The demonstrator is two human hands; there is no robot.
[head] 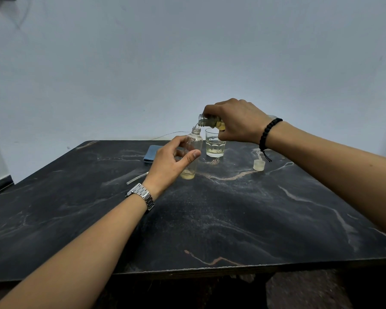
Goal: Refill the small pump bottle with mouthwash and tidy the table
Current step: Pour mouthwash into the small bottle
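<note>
Readable text: none
Bottles (193, 150): clear, no label legible
Glass (214, 144): plain, unmarked
Watch (143, 196): no legible marking

On the tabletop (232, 219), the bottle (193, 150) stands left of the glass (214, 145); cloth (151, 153) farther left, cap (259, 165) right.

Black marble table (232, 219), small bottle (193, 152), glass (214, 146), cap (259, 165), blue cloth (151, 153)
</note>
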